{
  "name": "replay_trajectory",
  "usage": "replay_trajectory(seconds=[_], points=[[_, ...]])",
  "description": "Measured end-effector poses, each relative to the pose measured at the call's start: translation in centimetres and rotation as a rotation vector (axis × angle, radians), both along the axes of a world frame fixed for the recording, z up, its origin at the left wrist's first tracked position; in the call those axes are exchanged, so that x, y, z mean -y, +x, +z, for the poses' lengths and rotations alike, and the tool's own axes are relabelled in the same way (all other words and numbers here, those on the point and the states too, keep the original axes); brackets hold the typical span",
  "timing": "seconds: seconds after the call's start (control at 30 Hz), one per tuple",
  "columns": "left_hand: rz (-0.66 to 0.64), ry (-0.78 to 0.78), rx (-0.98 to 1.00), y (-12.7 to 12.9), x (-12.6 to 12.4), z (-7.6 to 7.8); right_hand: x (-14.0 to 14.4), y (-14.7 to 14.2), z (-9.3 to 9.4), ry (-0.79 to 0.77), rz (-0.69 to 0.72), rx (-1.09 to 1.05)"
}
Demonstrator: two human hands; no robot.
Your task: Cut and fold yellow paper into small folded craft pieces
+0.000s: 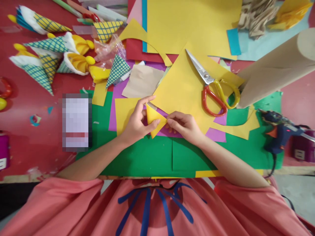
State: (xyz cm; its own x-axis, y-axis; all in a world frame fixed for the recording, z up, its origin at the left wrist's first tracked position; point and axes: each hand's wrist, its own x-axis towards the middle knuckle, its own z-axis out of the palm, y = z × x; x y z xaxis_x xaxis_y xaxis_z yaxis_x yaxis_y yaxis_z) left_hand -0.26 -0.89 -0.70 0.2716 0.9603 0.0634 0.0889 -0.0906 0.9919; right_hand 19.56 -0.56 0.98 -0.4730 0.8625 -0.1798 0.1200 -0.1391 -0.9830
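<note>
Red desk (24, 100): folded yellow paper (154, 116) held

Its left side is clasped by left fingers (153, 125), its right tip pinched by right fingers (173, 124), both closed on it. Beyond the right fingers, scissors (206, 78) are laid; farther right, a glue gun (279, 132).

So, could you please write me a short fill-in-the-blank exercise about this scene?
1. The folded piece held by the left hand and right hand is coloured ____.
2. The scissors have one yellow handle and one ____ handle.
3. The glue gun lies nearer the ____ hand than the other.

Missing words: yellow; red; right.
</note>
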Motion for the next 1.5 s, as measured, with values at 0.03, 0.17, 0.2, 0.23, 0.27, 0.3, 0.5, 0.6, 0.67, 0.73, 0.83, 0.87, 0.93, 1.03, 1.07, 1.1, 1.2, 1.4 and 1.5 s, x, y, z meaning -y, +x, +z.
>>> replay_trajectory(seconds=[0.03, 0.17, 0.2, 0.23, 0.27, 0.3, 0.5, 0.6, 0.67, 0.73, 0.83, 0.87, 0.93, 1.03, 1.07, 1.1, 1.2, 1.4, 1.5], points=[[-0.003, -0.001, 0.002, 0.0, -0.01, 0.01, -0.01, -0.03, 0.04, -0.008, -0.001, 0.002], [-0.01, -0.006, 0.004, -0.02, -0.02, 0.03, -0.02, -0.12, 0.06, -0.024, -0.007, 0.005], [-0.011, -0.009, 0.006, -0.03, -0.02, 0.04, -0.02, -0.13, 0.04, -0.018, -0.007, 0.009], [-0.013, -0.012, 0.01, -0.03, -0.02, 0.04, -0.03, -0.14, 0.02, -0.009, -0.004, 0.014], [-0.014, -0.015, 0.014, -0.03, -0.02, 0.05, -0.03, -0.15, 0.0, 0.0, -0.004, 0.018], [-0.013, -0.014, 0.018, -0.03, -0.02, 0.07, -0.03, -0.15, -0.01, 0.009, -0.002, 0.023], [-0.011, -0.021, 0.008, -0.01, -0.04, 0.19, -0.01, -0.17, 0.02, 0.007, 0.004, 0.026], [-0.006, -0.019, 0.003, 0.01, -0.04, 0.17, 0.01, -0.17, 0.03, -0.005, 0.002, 0.021], [-0.004, -0.021, 0.007, 0.03, -0.01, 0.14, 0.03, -0.16, 0.03, -0.008, 0.001, 0.02], [-0.006, -0.03, 0.016, 0.04, 0.03, 0.15, 0.06, -0.13, 0.02, -0.008, -0.01, 0.022], [-0.009, -0.042, 0.04, 0.0, 0.04, 0.3, 0.13, -0.08, 0.0, -0.043, -0.066, -0.007], [-0.005, -0.041, 0.045, -0.02, 0.01, 0.38, 0.15, -0.06, -0.01, -0.065, -0.092, -0.027], [0.013, -0.025, 0.048, -0.06, -0.07, 0.55, 0.18, -0.04, -0.02, -0.099, -0.143, -0.065], [0.053, 0.03, 0.035, -0.08, -0.2, 0.77, 0.2, -0.05, -0.03, -0.092, -0.189, -0.094], [0.067, 0.048, 0.028, -0.07, -0.22, 0.82, 0.22, -0.06, -0.04, -0.078, -0.197, -0.095], [0.079, 0.06, 0.021, -0.06, -0.23, 0.87, 0.23, -0.07, -0.05, -0.062, -0.203, -0.093], [0.095, 0.068, 0.011, -0.03, -0.21, 0.93, 0.31, -0.09, -0.06, -0.017, -0.208, -0.083], [0.073, 0.022, 0.072, -0.14, -0.34, 0.93, 0.31, -0.04, 0.0, 0.029, -0.181, -0.043], [0.079, 0.007, 0.098, -0.29, -0.49, 0.92, 0.24, -0.03, 0.03, 0.021, -0.167, -0.035]])
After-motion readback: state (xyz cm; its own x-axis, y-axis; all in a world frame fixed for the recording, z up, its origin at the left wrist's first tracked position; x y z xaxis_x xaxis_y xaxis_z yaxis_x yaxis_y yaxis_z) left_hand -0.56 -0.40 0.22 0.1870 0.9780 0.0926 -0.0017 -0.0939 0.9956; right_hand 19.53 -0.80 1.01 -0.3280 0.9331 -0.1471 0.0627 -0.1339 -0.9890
